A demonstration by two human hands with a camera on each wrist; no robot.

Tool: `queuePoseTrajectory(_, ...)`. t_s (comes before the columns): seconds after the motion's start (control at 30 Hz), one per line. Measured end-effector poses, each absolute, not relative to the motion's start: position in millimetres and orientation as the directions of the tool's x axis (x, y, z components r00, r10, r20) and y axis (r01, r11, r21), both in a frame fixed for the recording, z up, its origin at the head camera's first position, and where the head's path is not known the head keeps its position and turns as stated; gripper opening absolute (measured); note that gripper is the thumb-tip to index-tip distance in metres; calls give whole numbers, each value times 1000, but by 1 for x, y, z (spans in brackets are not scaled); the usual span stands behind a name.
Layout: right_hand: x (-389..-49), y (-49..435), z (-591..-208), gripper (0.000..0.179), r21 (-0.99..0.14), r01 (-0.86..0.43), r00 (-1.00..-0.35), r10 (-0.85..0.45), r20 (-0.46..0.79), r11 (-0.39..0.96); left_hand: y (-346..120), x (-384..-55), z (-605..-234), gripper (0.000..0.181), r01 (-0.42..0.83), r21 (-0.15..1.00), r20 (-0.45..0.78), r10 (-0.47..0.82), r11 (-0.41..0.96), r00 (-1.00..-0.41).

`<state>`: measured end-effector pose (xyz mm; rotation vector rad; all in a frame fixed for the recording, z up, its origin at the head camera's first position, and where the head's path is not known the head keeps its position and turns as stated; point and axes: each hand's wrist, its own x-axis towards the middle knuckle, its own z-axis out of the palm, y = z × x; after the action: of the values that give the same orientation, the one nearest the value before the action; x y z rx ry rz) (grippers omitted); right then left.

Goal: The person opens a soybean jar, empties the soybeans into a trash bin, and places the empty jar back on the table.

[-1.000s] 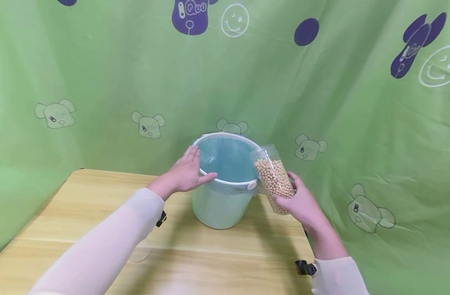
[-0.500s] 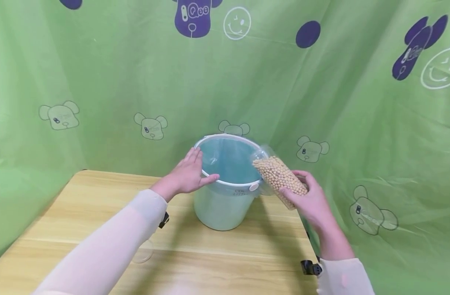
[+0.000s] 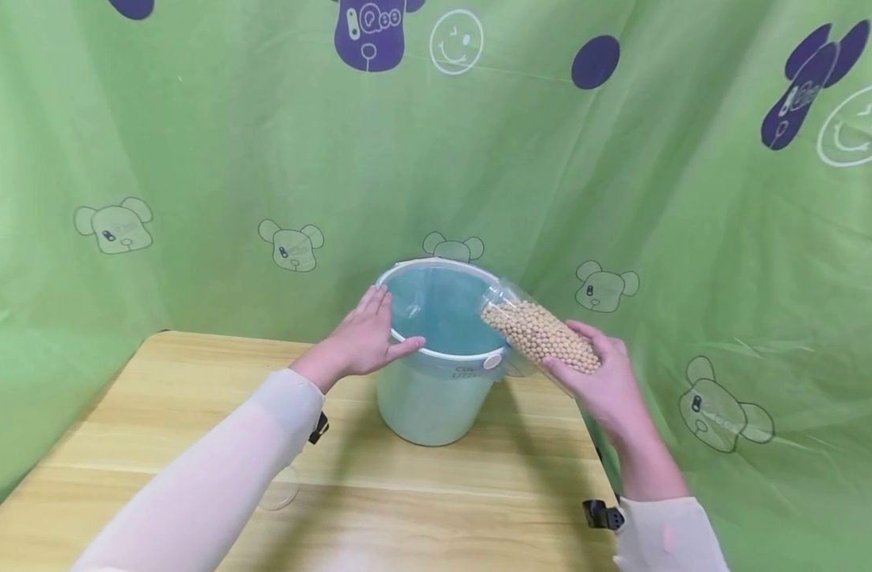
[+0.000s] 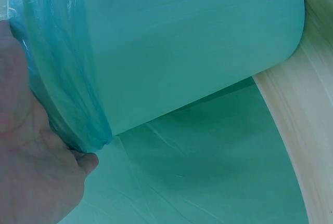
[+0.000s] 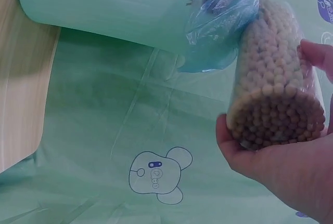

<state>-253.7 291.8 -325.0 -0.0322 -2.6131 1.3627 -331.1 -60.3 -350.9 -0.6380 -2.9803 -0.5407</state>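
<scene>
Nearest, along the bottom of the frame, are two pale sleeves, the left sleeve crossing the lower left and the right sleeve in the lower right corner, with the wooden table between them. On it, left of bottom centre, lies a clear round piece, possibly a lid. Further up, at the centre, the left hand grasps nothing: its fingers lie straight at the left of the bin's rim and its thumb points right along the front edge, probably to steady the bin and keep the liner in place. Right of centre, the right hand grasps a clear jar of beige beans round its lower part, which leaves the mouth end free. The jar leans toward the upper left, its mouth at the right side of the rim, a slant that seems chosen to aim it inward; whether the mouth is uncovered is hard to tell. The pale green bin stands upright at centre; its blue liner, seen from the left wrist, is folded over the rim, presumably so that it stays put. Behind everything, a green curtain with bear prints fills the upper frame.
</scene>
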Motion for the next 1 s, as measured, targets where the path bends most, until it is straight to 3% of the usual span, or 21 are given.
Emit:
queuePoseTrajectory(0.23, -251, 287, -321, 101, -858, -37, -963, 210, 166, 512, -60, -331, -352, 117, 410, 316, 119, 393, 856, -912)
queuePoseTrajectory(0.5, -255, 283, -322, 97, -926, -43, -952, 267, 152, 375, -60, -331, -352, 116, 402, 310, 118, 385, 862, -915)
queuePoseTrajectory(1.0, -251, 285, -318, 99, -936, 18, -947, 306, 97, 352, -60, -330, -354, 117, 405, 334, 125, 386, 851, -914)
